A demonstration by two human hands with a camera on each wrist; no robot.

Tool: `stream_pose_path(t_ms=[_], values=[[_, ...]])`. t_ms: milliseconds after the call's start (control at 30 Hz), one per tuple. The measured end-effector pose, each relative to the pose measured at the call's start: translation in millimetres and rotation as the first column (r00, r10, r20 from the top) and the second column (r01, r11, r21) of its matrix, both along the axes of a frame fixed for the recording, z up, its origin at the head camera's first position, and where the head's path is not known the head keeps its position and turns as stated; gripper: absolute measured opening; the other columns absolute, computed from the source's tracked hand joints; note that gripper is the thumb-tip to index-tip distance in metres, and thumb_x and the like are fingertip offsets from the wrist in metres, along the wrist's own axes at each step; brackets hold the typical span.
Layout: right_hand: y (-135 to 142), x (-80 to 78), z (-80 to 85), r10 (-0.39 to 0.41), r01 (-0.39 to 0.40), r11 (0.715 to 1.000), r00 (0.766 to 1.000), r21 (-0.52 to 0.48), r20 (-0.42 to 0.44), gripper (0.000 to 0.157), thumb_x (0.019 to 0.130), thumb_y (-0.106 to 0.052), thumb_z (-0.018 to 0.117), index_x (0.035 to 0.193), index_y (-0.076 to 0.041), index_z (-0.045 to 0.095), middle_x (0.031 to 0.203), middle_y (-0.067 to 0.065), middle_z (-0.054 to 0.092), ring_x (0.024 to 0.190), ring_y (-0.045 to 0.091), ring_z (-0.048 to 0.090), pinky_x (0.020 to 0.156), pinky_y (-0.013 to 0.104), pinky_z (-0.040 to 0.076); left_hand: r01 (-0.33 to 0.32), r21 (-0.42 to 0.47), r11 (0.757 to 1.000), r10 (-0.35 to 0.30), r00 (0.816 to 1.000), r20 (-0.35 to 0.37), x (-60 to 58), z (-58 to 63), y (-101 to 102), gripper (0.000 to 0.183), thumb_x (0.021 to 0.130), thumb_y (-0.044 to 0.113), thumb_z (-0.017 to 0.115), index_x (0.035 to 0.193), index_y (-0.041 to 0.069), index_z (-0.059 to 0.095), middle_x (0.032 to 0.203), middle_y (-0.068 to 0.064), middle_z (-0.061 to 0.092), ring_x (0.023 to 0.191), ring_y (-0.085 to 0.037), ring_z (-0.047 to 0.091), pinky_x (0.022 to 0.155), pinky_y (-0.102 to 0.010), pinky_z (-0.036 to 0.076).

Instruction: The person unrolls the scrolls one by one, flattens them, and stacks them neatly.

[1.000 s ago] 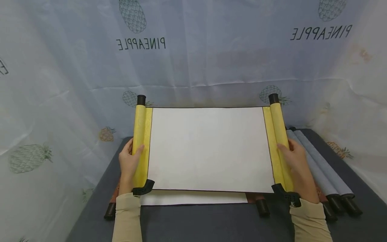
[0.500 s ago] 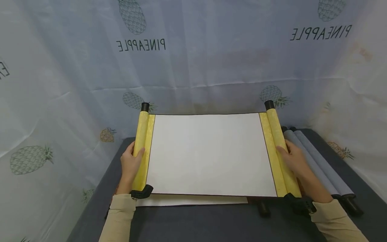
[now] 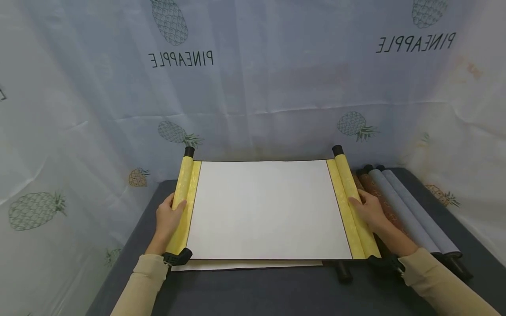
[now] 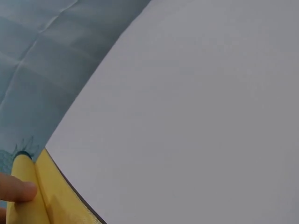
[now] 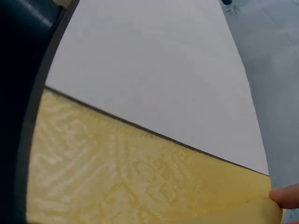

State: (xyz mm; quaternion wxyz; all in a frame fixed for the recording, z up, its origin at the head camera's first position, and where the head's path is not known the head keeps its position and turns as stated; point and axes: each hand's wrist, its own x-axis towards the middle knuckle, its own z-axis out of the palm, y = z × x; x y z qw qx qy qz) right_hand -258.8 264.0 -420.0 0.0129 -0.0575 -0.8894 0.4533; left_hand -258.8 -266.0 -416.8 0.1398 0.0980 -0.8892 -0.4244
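A hanging scroll with a blank white panel [image 3: 261,210] and yellow borders is spread between my two hands, over another scroll on the table. My left hand [image 3: 167,221] grips the left yellow roll [image 3: 185,182], thumb on its front. On the far side, my right hand [image 3: 373,214] grips the right yellow roll [image 3: 348,182] in the same way. Black knobs cap the rolls' upper ends. In the left wrist view the left thumb [image 4: 21,190] presses the roll. The right thumb [image 5: 285,196] lies at the patterned yellow border [image 5: 135,172] in the right wrist view.
Under the held scroll shows the white edge of another scroll [image 3: 245,264] and its dark rod knob [image 3: 343,272]. Rolled grey scrolls [image 3: 405,208] and a reddish-brown one [image 3: 380,197] lie at the right on the dark table [image 3: 261,294]. A pineapple-print curtain [image 3: 261,79] hangs behind.
Both hands have lowered the yellow scroll toward the table. Its right roll has also moved left, bringing the reddish-brown scroll beside the grey ones into view.
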Motion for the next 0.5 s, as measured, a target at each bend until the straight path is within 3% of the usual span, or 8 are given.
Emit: stream_pose_path(t_ms=[267,500], values=[[-3,-3.9,-8.6,0.015,-0.015,1.0,0.999,0.013,0.043,0.062,0.102,-0.025,0.043,0.149,0.009,0.02,0.129,0.037,0.049,0.075,0.007,0.058,0.065,0.026,0.051,0.018,-0.007,1.0,-0.018,0.998,0.064,0.4,-13.0,-8,0.056,0.099,0.02,0.05,0.146,-0.005,0.034,0.134,-0.032,0.052,0.11,-0.042,0.06,0.088,-0.049,0.052],[-10,-6.1,-9.3,-0.029,0.048,0.995,0.978,-0.083,0.208,0.064,0.102,-0.025,0.043,0.151,0.005,0.015,0.14,0.035,0.042,0.088,0.014,0.062,0.072,0.026,0.052,0.035,-0.052,0.998,-0.03,0.994,0.105,0.7,-23.7,-10,0.057,0.099,0.018,0.048,0.146,-0.008,0.03,0.137,-0.035,0.048,0.114,-0.047,0.057,0.091,-0.052,0.05]])
